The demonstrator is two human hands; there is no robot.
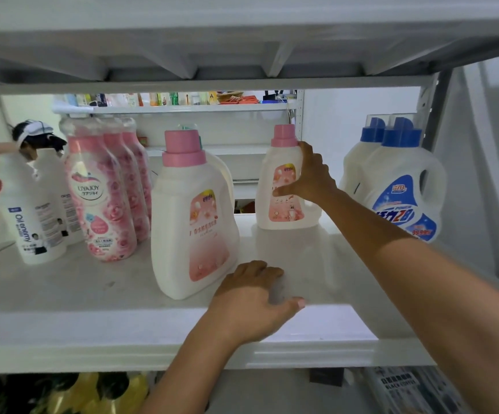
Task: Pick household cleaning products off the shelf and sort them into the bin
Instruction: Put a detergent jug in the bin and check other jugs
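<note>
Right hand (310, 174), 2 o'clock: fingers and thumb wrapped around rear pink-capped jug (281, 204), upright on shelf (93, 294). Left hand (251, 300), 6 o'clock: rests on shelf lip, fingers loosely bent, holding nothing. Front pink-capped jug (194, 222): one. UYAJOY bottles (99, 192), 9 o'clock: three. Blue-capped jugs (403, 192), 3 o'clock: two, marked "99.99%".

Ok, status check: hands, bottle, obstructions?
Right hand grips rear pink-capped bottle, upright on shelf. Left hand rests at shelf edge, grip unclear. Bare shelf in front of bottle.
</note>
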